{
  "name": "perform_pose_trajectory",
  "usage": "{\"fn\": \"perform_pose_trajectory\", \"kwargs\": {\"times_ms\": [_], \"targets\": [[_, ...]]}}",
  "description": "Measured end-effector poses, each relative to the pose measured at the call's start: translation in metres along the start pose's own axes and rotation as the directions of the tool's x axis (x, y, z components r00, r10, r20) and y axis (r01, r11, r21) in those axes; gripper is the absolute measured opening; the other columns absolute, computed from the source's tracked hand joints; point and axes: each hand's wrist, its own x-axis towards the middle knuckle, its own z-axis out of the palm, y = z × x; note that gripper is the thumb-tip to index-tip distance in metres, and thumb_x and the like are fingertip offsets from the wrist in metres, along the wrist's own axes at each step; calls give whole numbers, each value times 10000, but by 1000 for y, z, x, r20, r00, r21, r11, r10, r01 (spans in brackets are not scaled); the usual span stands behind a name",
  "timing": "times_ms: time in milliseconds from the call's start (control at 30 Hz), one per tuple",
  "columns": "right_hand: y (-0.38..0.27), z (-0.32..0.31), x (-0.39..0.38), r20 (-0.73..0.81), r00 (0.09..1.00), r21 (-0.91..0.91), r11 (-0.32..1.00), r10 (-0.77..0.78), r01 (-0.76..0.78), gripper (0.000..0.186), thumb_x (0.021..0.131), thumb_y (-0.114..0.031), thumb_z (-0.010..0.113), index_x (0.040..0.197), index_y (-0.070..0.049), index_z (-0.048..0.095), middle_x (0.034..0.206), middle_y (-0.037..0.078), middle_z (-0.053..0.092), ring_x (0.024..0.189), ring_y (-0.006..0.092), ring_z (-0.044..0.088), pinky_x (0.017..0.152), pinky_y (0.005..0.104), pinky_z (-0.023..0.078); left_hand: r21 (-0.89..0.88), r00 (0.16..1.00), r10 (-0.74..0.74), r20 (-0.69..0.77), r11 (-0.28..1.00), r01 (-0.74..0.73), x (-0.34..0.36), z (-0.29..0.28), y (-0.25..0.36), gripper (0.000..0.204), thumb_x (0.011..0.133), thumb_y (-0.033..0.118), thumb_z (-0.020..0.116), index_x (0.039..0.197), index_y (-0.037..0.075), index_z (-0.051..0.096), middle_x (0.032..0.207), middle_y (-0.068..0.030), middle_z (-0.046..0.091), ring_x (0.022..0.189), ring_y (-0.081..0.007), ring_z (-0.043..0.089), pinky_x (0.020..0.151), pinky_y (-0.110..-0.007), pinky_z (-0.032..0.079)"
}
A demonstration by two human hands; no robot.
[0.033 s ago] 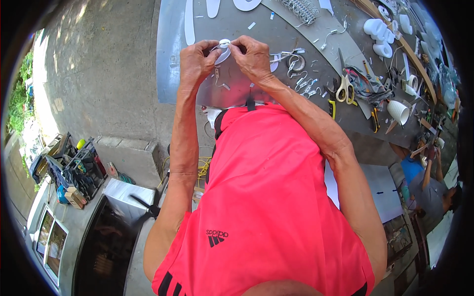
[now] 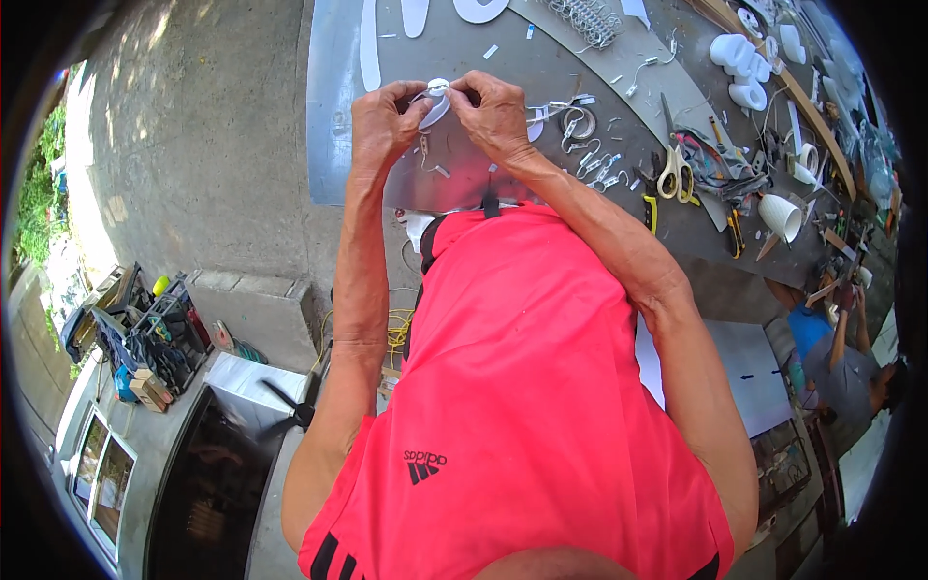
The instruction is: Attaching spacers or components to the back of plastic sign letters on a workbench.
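Over the near edge of the grey metal table (image 2: 338, 126), both hands hold a small white curved piece (image 2: 435, 112) between thumbs and fingertips. My left hand (image 2: 384, 121) pinches its left side. My right hand (image 2: 493, 111) closes on its upper right, and those fingers partly hide it. Its exact kind is too small to make out. Just right of my right hand lie a roll of tape (image 2: 578, 123) and several small white modules on wires (image 2: 601, 169). Flat white cut-out shapes (image 2: 370, 48) rest beyond my left hand.
Cream-handled scissors (image 2: 674, 179), a yellow cutter (image 2: 651, 213) and a white cone-shaped cup (image 2: 779, 218) lie on the right. White rolls (image 2: 742, 60) and a long wooden strip (image 2: 807, 106) are farther back. Another person (image 2: 841, 358) works at the far right. A fan (image 2: 288, 411) stands lower left.
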Motion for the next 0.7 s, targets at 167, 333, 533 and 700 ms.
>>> {"fn": "perform_pose_trajectory", "kwargs": {"times_ms": [167,333,533,700], "targets": [[1,1,-3,17,1000,-3,1000,8,-8,111,854,-143,751,883,-42,713,831,141,727,770,326,716,702,413,548,33,999,-23,28,999,22,-3,0,2,316,902,187,806,1156,2,774,929,-113,796,786,-121,725,701,-273,581],[-2,3,-3,81,997,3,1000,18,-18,130,869,-175,738,916,-55,723,857,134,737,783,321,719,714,415,550,20,999,-42,-7,999,42,-20,-2,-6,394,893,218,820,1207,-10,751,949,-116,794,815,-126,729,738,-273,588],[3,-8,14,294,955,-29,999,-26,36,152,869,-201,745,939,-67,754,886,125,755,794,294,730,740,386,563,-92,990,-138,27,986,140,-43,-3,8,502,856,213,846,1287,-8,711,968,-96,794,835,-126,732,762,-276,592],[4,-5,18,353,936,-37,999,-6,20,173,870,-205,754,969,-65,772,885,124,775,793,261,746,743,370,573,-78,990,-138,-28,988,135,-52,5,-1,566,842,212,856,1324,-26,679,1026,-97,789,854,-132,732,790,-280,598]]}}
